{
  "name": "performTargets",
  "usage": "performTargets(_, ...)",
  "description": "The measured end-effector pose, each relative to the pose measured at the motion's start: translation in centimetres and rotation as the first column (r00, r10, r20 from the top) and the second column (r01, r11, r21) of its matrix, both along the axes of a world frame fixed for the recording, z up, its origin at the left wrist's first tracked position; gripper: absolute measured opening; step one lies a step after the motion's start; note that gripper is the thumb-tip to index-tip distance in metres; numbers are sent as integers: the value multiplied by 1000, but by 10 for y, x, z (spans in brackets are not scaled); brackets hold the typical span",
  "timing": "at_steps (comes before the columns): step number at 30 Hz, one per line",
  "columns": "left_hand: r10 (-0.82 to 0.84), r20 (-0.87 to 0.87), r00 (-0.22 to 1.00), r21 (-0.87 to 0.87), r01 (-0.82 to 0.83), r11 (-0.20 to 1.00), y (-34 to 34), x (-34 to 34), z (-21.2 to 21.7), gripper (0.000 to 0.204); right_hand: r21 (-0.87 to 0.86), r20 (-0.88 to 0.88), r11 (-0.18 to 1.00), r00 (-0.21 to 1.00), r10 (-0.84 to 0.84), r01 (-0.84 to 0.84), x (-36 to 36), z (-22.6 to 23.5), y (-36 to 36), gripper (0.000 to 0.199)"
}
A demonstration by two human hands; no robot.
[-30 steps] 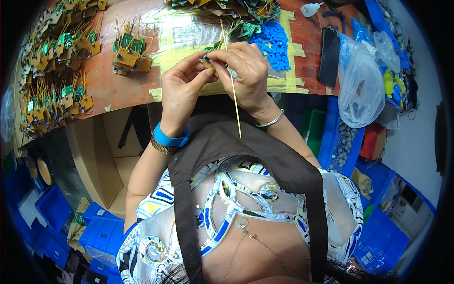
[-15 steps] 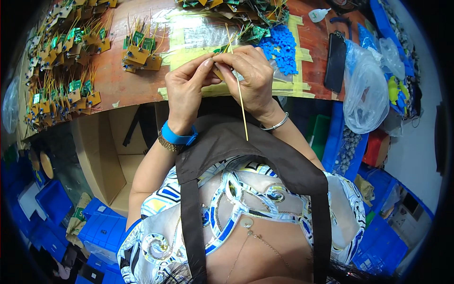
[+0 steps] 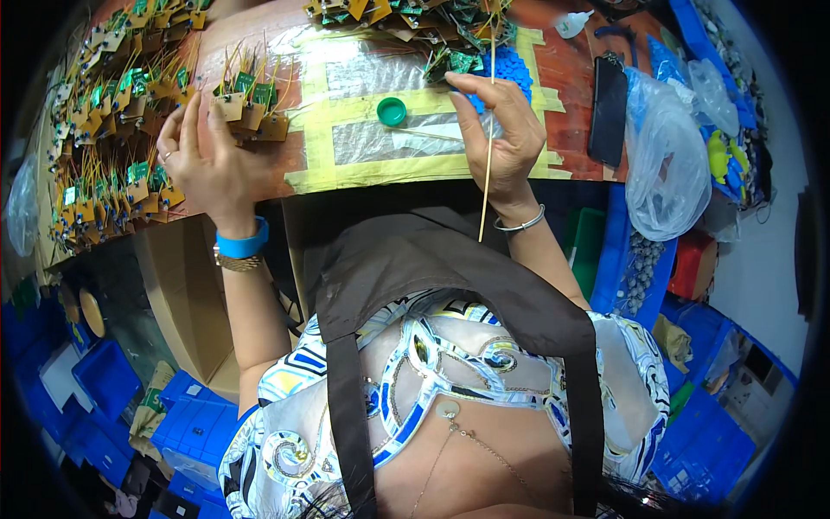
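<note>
My left hand (image 3: pixel 207 160), partly blurred, is at the left of the table with its fingers stretched and apart. It is beside a small bunch of orange-brown circuit boards (image 3: pixel 273 128) with green pieces and thin yellow wires; I make out nothing between its fingers. A thin pale wooden stick (image 3: pixel 487 186) stands upright in my right hand (image 3: pixel 508 130), whose thumb and index finger are spread apart. Near that hand sit a small round green cap (image 3: pixel 392 111) and a second thin pale stick (image 3: pixel 430 134). Behind it lies a pile of small blue parts (image 3: pixel 516 69), partly covered.
Rows of wired circuit boards (image 3: pixel 112 91) fill the left tabletop, and more boards (image 3: pixel 415 22) are heaped at the back. Yellow tape (image 3: pixel 372 176) borders a clear sheet. A black phone (image 3: pixel 609 112), clear plastic bags (image 3: pixel 670 164) and a small white bottle (image 3: pixel 572 23) lie right.
My hands have parted: the left went left to the bunched boards, the right slightly right with the stick. The small board they held together is gone from between them. The green cap now shows.
</note>
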State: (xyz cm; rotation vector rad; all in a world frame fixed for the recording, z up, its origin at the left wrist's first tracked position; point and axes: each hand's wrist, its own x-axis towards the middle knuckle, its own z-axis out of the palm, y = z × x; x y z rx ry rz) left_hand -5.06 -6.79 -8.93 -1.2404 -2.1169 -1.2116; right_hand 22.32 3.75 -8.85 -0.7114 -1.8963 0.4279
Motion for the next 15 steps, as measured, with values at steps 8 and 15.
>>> performTargets(8, -617, 22, 787, -203, 608, 768, 87, 129, -13, 45, 48, -112, 993, 988, -104, 110, 10, 3, 5, 17)
performTargets(15, -672, -81, 736, -405, 592, 697, 120, 140, -17, 41, 62, -89, 986, 985, -147, 153, 22, 2, 6, 18)
